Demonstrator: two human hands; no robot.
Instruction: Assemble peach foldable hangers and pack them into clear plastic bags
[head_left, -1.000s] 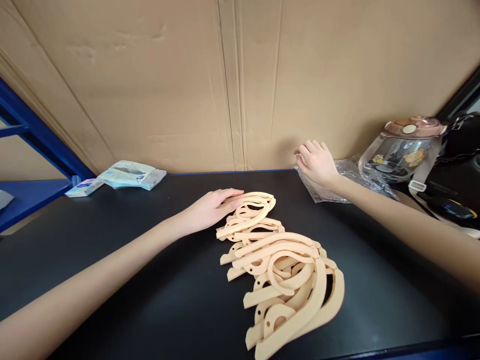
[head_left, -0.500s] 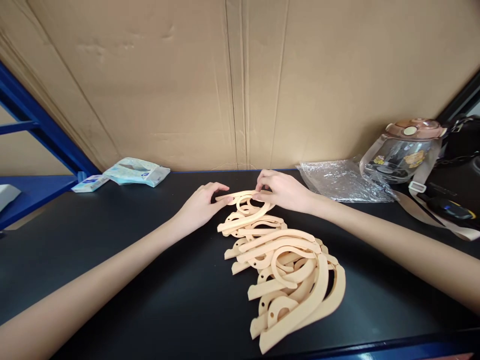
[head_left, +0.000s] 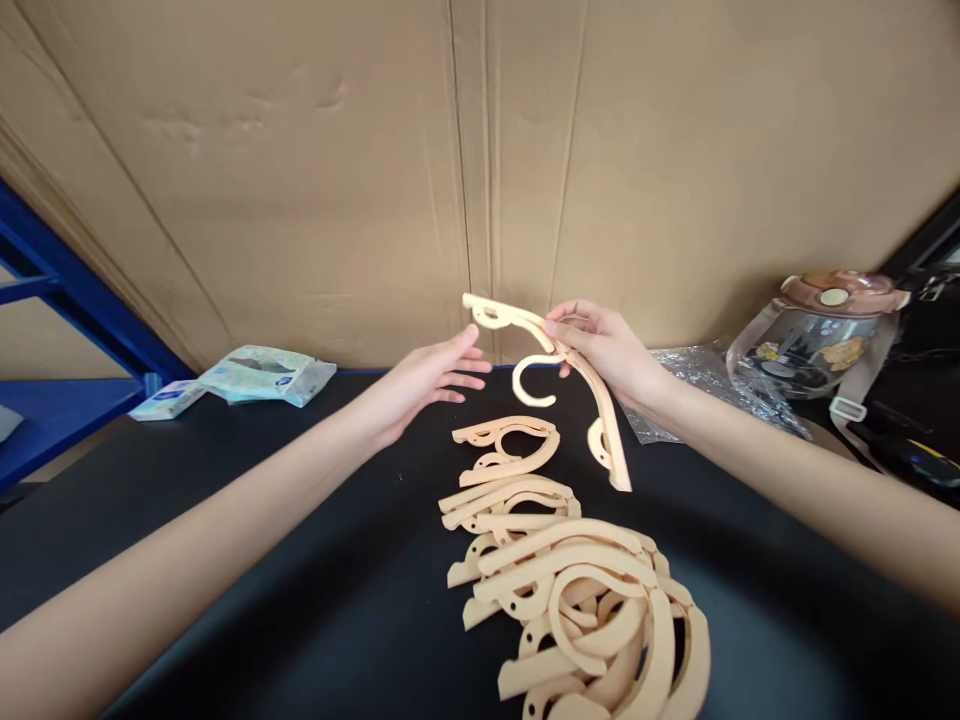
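Note:
A cream folding hanger [head_left: 600, 400] is raised above the black table, its two arms spread and its hook curling down to the left. My right hand [head_left: 600, 345] pinches it near the middle joint. Just left of the hanger's upper arm end, my left hand [head_left: 442, 375] has its fingers apart and holds nothing. Below lies a row of folded hangers [head_left: 517, 425] of the same colour, overlapping in a pile [head_left: 570, 560] toward the table's front edge.
At the back left lie a light blue packet [head_left: 262, 375] and a smaller pack [head_left: 169, 400]. Clear plastic wrap [head_left: 686, 380] and a strapped bottle [head_left: 810, 340] are at the back right. Cardboard [head_left: 337, 180] stands behind the black table [head_left: 337, 600].
One hanger has been lifted off the far end of the row and unfolded in my right hand. My left hand has let go, and its fingers have spread.

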